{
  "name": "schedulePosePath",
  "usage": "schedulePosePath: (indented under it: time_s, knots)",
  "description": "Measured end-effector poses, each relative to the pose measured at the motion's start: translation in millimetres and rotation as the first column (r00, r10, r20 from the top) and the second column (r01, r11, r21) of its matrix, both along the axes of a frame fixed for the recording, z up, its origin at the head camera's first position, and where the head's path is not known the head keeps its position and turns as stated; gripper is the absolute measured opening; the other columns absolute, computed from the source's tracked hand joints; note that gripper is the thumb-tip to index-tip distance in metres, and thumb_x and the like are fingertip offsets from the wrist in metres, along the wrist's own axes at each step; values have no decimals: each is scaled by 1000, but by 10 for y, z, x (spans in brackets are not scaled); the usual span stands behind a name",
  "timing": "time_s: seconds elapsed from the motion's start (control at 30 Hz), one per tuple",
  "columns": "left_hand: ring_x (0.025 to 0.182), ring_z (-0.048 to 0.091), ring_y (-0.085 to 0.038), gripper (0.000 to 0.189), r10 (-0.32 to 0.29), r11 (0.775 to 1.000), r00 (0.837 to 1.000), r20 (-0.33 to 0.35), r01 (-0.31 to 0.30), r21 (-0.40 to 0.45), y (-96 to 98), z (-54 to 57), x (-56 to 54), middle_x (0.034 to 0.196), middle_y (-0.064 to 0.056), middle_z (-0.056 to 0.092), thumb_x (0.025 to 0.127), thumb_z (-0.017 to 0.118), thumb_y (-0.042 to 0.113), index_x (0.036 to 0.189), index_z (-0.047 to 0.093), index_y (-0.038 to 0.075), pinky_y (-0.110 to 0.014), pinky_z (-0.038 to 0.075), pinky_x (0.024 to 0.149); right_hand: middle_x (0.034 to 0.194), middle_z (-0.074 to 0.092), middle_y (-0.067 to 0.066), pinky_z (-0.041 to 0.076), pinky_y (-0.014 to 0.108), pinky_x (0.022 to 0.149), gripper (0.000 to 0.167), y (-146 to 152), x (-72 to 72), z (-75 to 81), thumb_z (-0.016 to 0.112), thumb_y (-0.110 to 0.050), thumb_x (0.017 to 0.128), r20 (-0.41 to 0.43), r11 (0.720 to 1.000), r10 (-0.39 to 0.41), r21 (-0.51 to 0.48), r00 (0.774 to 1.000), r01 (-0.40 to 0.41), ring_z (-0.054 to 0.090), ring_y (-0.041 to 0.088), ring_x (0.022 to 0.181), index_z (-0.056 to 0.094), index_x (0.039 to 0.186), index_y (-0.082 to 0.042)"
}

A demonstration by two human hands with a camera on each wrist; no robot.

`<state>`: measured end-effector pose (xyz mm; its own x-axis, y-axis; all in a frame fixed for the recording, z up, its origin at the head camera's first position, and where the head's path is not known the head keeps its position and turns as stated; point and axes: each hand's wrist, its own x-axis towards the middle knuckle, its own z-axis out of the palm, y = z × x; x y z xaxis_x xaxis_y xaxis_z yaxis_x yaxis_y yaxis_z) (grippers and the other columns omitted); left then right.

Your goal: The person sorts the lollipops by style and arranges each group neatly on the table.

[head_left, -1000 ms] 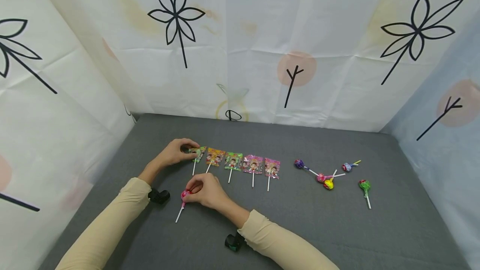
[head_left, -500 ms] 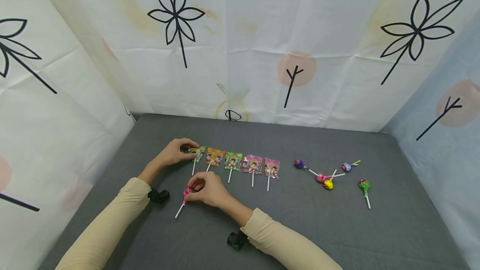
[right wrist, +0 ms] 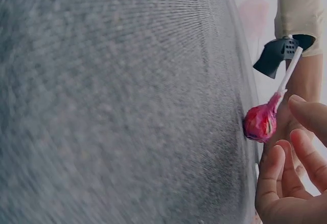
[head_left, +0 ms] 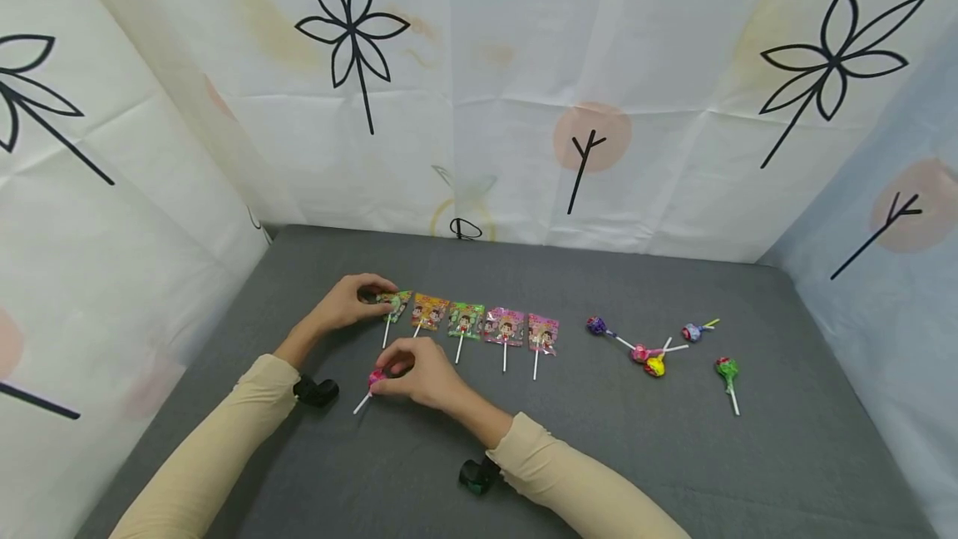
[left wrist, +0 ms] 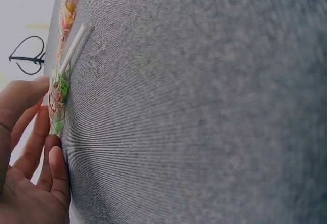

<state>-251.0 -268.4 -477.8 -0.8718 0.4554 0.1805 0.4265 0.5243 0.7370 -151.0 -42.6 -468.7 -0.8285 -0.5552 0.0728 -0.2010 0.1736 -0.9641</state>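
Toward the left edge of the tabletop (head_left: 599,456), the left hand (head_left: 350,303) curls round a green packet (left wrist: 62,89), the right hand (head_left: 421,374) half-closed at a pink lollipop (right wrist: 261,123) (whether gripped, I cannot tell), probably light, slick-wrapped, best pinched near its stiff stick (right wrist: 290,69).

Desk (head_left: 793,472) looks like matt, ribbed cloth. Lollipop packets (head_left: 466,314) are kinda shiny, crinkly plastic. Backdrop (head_left: 509,65) is creased fabric.

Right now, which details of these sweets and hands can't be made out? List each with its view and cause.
Head: part of the leftmost packet, covered by the left hand.
Head: stick end of the orange packet, behind the right hand.
Head: lettering on the rightmost packet, too small.
Right wrist: rest of the right hand, cut off by the right edge.
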Motion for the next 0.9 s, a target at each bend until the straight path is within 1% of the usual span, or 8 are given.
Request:
schedulePosePath:
  time_s: [0.07, 0.2, 0.33, 0.4, 0.57, 0.73, 0.9]
  knots:
    - [103, 63, -37, 31, 8, 1000, 1000, -9, -8, 13, -29, -29, -11, 115, -19, 68, 91, 78, 4, 119, 70, -4, -53, 50, 83, 96, 71, 10, 50, 23, 74, 22, 23, 0, 23, 88, -4, 81, 6, 1000, 12, -17, 1000, -12, 67, 24, 90, 75, 99, 0]
    - [107, 63, -35, 32, 29, 999, 1000, 1, -29, 30, -64, -44, -1, 117, -16, 69, 92, 78, 10, 121, 70, 0, -49, 51, 84, 101, 70, 14, 49, 23, 71, 24, 104, -6, 71, 87, -5, 82, 12, 999, 34, -40, 999, -33, 66, 24, 91, 74, 101, 1]
    - [109, 63, -34, 34, 47, 998, 999, 5, -47, 29, -88, -22, 44, 120, -16, 68, 92, 78, 9, 124, 69, 0, -48, 51, 84, 107, 68, 18, 50, 24, 71, 25, 224, -29, 98, 84, -5, 86, 2, 996, 54, -67, 999, -54, 67, 24, 93, 72, 106, 4]
    - [108, 63, -35, 35, 50, 998, 999, 5, -50, 32, -105, 4, 86, 120, -17, 67, 92, 78, 7, 125, 69, 0, -48, 52, 84, 110, 67, 22, 52, 25, 74, 26, 303, -41, 113, 82, -4, 87, 5, 993, 72, -92, 997, -71, 67, 27, 95, 71, 108, 7]
    - [103, 65, -33, 33, 39, 999, 999, 32, -39, 19, -173, 104, 250, 120, -17, 67, 93, 77, 9, 124, 69, 1, -44, 53, 83, 114, 64, 26, 54, 31, 80, 27, 552, -45, 170, 77, -1, 90, 35, 987, 94, -136, 995, -89, 67, 32, 100, 67, 112, 10]
    - [101, 66, -27, 32, 7, 1000, 997, 82, -7, 4, -259, 185, 449, 120, -15, 67, 95, 76, 12, 123, 69, 1, -37, 53, 81, 114, 64, 28, 54, 33, 82, 26, 841, -23, 229, 76, -2, 92, 45, 989, 75, -132, 996, -69, 67, 35, 101, 67, 113, 10]
    - [95, 66, -22, 29, -33, 999, 994, 108, 32, 5, -283, 190, 641, 116, -14, 68, 95, 75, 12, 122, 70, 1, -33, 52, 77, 112, 64, 29, 54, 34, 83, 23, 1177, 13, 285, 75, -1, 92, 53, 991, 58, -124, 997, -51, 67, 36, 100, 68, 113, 8]
